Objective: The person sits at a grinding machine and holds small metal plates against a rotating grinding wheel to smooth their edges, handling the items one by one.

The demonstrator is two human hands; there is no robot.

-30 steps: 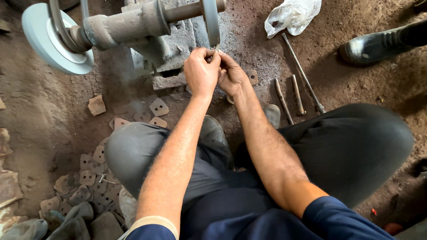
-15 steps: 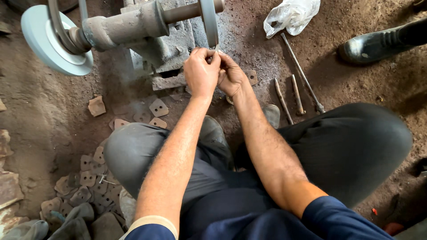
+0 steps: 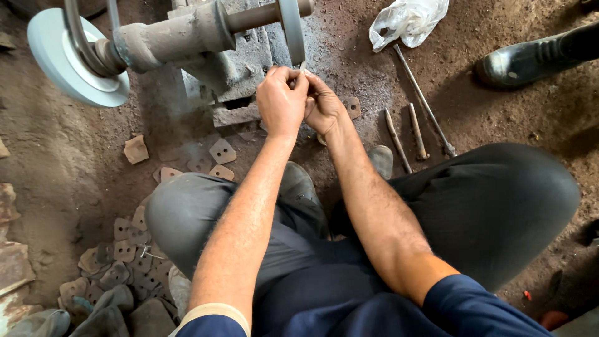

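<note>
Soft, even daylight from above, dirt floor (image 3: pixel 75 187) moderately bright, faint diffuse shadows beneath the knees and under the grinder body (image 3: pixel 231 68), mild sheen on the pale grinding wheel (image 3: pixel 59 59), sharp focus at centre, slight wide-angle stretching toward the edges, darker lower-right corner.

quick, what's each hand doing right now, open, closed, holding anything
Left hand: closed, pinching a small metal piece against the narrow grinding wheel.
Right hand: closed, fingers on the same piece.
</note>
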